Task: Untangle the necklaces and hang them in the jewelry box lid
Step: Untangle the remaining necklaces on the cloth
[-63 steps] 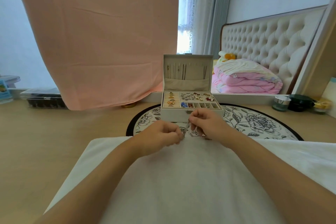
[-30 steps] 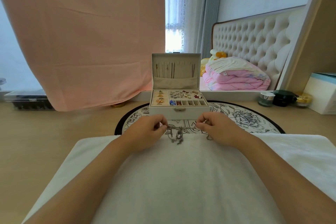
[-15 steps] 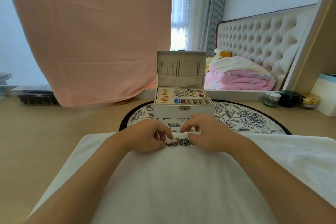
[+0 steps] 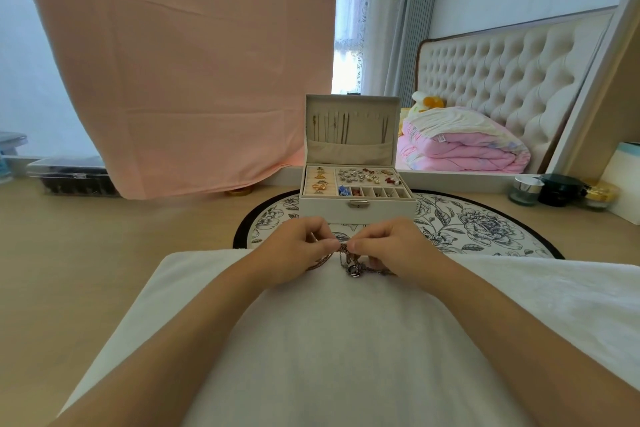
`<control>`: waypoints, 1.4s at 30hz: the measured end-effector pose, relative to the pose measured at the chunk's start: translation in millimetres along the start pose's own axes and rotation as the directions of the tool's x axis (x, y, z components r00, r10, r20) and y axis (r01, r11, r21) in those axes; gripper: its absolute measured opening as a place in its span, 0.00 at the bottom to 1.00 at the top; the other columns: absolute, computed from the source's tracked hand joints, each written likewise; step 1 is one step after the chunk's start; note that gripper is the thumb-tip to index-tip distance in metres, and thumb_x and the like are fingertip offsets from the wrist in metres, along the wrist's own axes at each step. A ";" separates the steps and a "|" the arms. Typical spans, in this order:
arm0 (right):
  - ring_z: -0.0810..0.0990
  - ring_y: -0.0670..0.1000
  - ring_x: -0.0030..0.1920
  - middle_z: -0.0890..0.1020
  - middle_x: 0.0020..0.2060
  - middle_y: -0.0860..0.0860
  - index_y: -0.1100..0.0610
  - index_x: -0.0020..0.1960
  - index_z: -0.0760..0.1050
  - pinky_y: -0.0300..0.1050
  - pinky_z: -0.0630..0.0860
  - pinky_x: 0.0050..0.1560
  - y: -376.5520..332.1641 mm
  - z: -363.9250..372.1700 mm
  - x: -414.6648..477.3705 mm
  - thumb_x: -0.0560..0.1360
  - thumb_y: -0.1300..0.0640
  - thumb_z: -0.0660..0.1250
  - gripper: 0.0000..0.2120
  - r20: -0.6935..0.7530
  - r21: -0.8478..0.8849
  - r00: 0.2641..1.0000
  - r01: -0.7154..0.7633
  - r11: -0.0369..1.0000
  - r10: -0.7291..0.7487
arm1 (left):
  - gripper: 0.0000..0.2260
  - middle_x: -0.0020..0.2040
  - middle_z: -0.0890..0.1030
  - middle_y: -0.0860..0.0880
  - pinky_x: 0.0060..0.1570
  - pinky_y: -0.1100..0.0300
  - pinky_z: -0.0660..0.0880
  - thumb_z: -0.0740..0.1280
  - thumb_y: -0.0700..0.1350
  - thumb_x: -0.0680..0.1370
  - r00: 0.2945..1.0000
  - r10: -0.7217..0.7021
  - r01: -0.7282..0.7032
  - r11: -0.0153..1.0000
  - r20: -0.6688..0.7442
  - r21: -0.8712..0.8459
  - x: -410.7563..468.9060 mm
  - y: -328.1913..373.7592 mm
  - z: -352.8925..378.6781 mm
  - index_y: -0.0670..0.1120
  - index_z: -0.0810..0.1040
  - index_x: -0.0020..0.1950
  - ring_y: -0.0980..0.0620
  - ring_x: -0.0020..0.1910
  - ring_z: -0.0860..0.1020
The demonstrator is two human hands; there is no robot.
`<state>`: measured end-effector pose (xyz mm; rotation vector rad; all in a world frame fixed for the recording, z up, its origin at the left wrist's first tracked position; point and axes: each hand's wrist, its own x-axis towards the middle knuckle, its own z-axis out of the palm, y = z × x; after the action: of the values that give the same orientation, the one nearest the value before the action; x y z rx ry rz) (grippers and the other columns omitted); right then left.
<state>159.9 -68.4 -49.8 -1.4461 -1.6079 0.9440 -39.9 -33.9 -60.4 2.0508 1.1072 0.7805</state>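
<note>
Necklaces [image 4: 350, 262]: tangled silver and rose-gold chains, just in front of the jewelry box [image 4: 356, 210], above the white towel [image 4: 346, 340].
Left hand [image 4: 294, 250]: grip pinches the tangle's left side.
Right hand [image 4: 393, 246]: grip pinches its right side.
Lid [image 4: 351, 130]: upright, thin chains hanging inside.
Unclear: separate strands; fingers cover some.

The necklaces [image 4: 349, 262] are thin metal chains, some silvery, some rose-gold, with a bright glint. The white towel [image 4: 346, 340] is soft, matt, slightly fuzzy cloth. The jewelry box [image 4: 381, 211] has a smooth, matt, off-white skin like faux leather, a shiny metal clasp [image 4: 359, 204] and a lid [image 4: 351, 152] lined in beige velvety fabric. The tabletop [image 4: 86, 270] is pale wood, smooth with a low sheen. The pink cloth [image 4: 173, 62] is matt and creased; the black jar [image 4: 559, 190] is glossy.
</note>
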 end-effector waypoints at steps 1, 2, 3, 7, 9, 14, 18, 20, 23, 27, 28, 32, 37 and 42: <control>0.75 0.47 0.28 0.80 0.26 0.50 0.56 0.41 0.86 0.39 0.71 0.32 -0.9 0.2 -0.7 0.73 0.57 0.75 0.03 -0.001 -0.006 1.000 -0.007 1.000 0.007 | 0.05 0.36 0.79 0.50 0.40 0.57 0.74 0.69 0.49 0.79 1.000 -0.001 0.001 1.000 -0.017 -0.011 0.5 0.2 1.2 0.49 0.79 0.45 0.55 0.35 0.74; 0.75 0.48 0.29 0.80 0.26 0.49 0.56 0.40 0.85 0.39 0.71 0.32 -2.0 1.0 -1.7 0.73 0.58 0.74 0.04 0.001 -0.020 1.000 0.001 1.000 -0.001 | 0.05 0.36 0.79 0.50 0.40 0.57 0.74 0.69 0.49 0.80 1.000 0.002 -0.002 1.000 -0.029 -0.011 0.7 0.8 2.5 0.49 0.80 0.45 0.54 0.35 0.74; 0.74 0.48 0.29 0.79 0.26 0.48 0.55 0.39 0.85 0.40 0.71 0.33 -3.0 2.1 -2.7 0.73 0.59 0.73 0.05 0.007 -0.044 1.000 0.017 0.999 -0.017 | 0.05 0.35 0.78 0.51 0.39 0.56 0.74 0.68 0.49 0.80 1.000 0.011 -0.011 1.000 -0.028 -0.005 1.1 1.0 3.9 0.50 0.80 0.46 0.55 0.34 0.74; 0.72 0.47 0.28 0.79 0.25 0.45 0.57 0.42 0.83 0.43 0.73 0.35 -4.6 6.8 -2.9 0.74 0.64 0.68 0.06 0.050 -0.065 0.997 0.059 0.996 -0.056 | 0.09 0.32 0.74 0.55 0.38 0.57 0.68 0.62 0.50 0.83 0.996 -0.022 0.028 0.998 0.091 -0.065 -0.9 2.0 7.4 0.52 0.77 0.44 0.57 0.31 0.69; 0.72 0.50 0.30 0.78 0.25 0.47 0.58 0.43 0.83 0.46 0.74 0.37 -4.9 6.1 -2.2 0.75 0.64 0.68 0.06 0.057 -0.020 0.997 0.054 0.998 -0.053 | 0.11 0.35 0.74 0.54 0.42 0.56 0.68 0.61 0.51 0.83 0.991 -0.050 0.067 0.989 0.127 -0.128 -2.9 1.7 6.4 0.50 0.77 0.44 0.56 0.35 0.70; 0.74 0.49 0.28 0.86 0.37 0.56 0.58 0.44 0.82 0.39 0.74 0.31 -5.6 -2.6 -3.8 0.79 0.62 0.66 0.07 0.046 0.036 0.998 0.044 0.998 -0.046 | 0.12 0.39 0.77 0.48 0.53 0.57 0.73 0.64 0.49 0.76 0.989 -0.009 0.057 0.941 0.146 -0.332 -6.7 11.6 -4.0 0.40 0.79 0.41 0.53 0.43 0.76; 0.72 0.48 0.28 0.84 0.33 0.49 0.58 0.43 0.79 0.42 0.68 0.34 -2.8 -6.9 -0.1 0.81 0.62 0.62 0.10 -0.013 0.181 0.999 0.031 0.983 -0.029 | 0.14 0.44 0.83 0.46 0.53 0.58 0.75 0.70 0.46 0.77 0.971 0.010 0.003 0.998 0.238 -0.055 -11.2 12.4 -8.4 0.47 0.83 0.31 0.54 0.46 0.81; 0.71 0.48 0.29 0.80 0.28 0.47 0.59 0.43 0.77 0.41 0.66 0.34 -5.2 -7.9 -0.3 0.81 0.62 0.60 0.11 0.001 0.212 1.000 0.017 0.977 -0.018 | 0.16 0.40 0.84 0.50 0.53 0.53 0.78 0.69 0.51 0.79 0.990 -0.003 -0.005 0.998 0.143 0.058 -9.7 10.3 -2.9 0.50 0.84 0.33 0.53 0.43 0.82; 0.70 0.49 0.31 0.77 0.27 0.48 0.58 0.41 0.77 0.42 0.67 0.36 -7.5 -6.7 -1.7 0.82 0.60 0.61 0.12 0.033 0.208 0.999 0.007 0.978 -0.014 | 0.07 0.39 0.83 0.51 0.42 0.51 0.83 0.70 0.52 0.78 0.998 0.015 -0.016 1.000 -0.057 -0.024 -6.9 14.2 8.4 0.52 0.83 0.43 0.50 0.40 0.82; 0.72 0.47 0.33 0.79 0.32 0.49 0.59 0.42 0.80 0.42 0.69 0.40 -9.2 -4.9 -3.0 0.81 0.59 0.62 0.12 0.068 0.184 0.995 0.059 0.981 -0.073 | 0.02 0.41 0.84 0.54 0.38 0.56 0.80 0.75 0.52 0.74 0.988 0.034 -0.050 0.994 -0.150 -0.101 -4.2 18.2 19.1 0.56 0.84 0.44 0.50 0.41 0.81; 0.72 0.47 0.33 0.80 0.33 0.49 0.59 0.43 0.80 0.41 0.69 0.40 -9.5 -5.8 -3.4 0.81 0.59 0.62 0.11 0.068 0.163 0.994 0.069 0.984 -0.081 | 0.02 0.40 0.84 0.51 0.38 0.57 0.79 0.76 0.50 0.74 0.985 0.017 -0.041 0.990 -0.173 -0.137 -4.2 19.2 19.6 0.56 0.84 0.42 0.48 0.40 0.81; 0.72 0.48 0.36 0.80 0.34 0.47 0.57 0.42 0.78 0.45 0.70 0.45 -12.4 -6.9 -6.3 0.83 0.56 0.59 0.14 0.105 0.065 0.992 0.056 0.996 -0.062 | 0.06 0.40 0.84 0.46 0.37 0.61 0.73 0.73 0.44 0.76 0.989 -0.043 -0.005 0.943 -0.138 -0.333 -5.8 23.5 15.7 0.50 0.82 0.39 0.53 0.38 0.79; 0.71 0.48 0.35 0.75 0.35 0.52 0.57 0.43 0.73 0.37 0.69 0.39 -20.0 -2.4 -11.6 0.84 0.52 0.57 0.14 0.191 0.078 0.982 -0.022 0.997 0.007 | 0.10 0.36 0.80 0.50 0.37 0.61 0.71 0.64 0.40 0.71 0.989 -0.142 0.144 0.818 0.047 -0.557 4.2 23.7 15.7 0.52 0.80 0.34 0.52 0.36 0.76; 0.72 0.54 0.41 0.77 0.33 0.50 0.57 0.42 0.74 0.46 0.71 0.46 -12.5 -4.9 -9.0 0.83 0.48 0.59 0.16 0.212 0.103 0.977 -0.012 0.995 -0.010 | 0.02 0.38 0.76 0.49 0.39 0.62 0.71 0.62 0.42 0.74 0.990 -0.101 0.144 0.703 0.102 -0.696 0.8 26.0 16.8 0.45 0.73 0.42 0.52 0.34 0.72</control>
<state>159.5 -78.3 -37.0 -1.3106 -1.6828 1.1995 -14.8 -48.5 -50.0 1.3192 0.7318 0.8956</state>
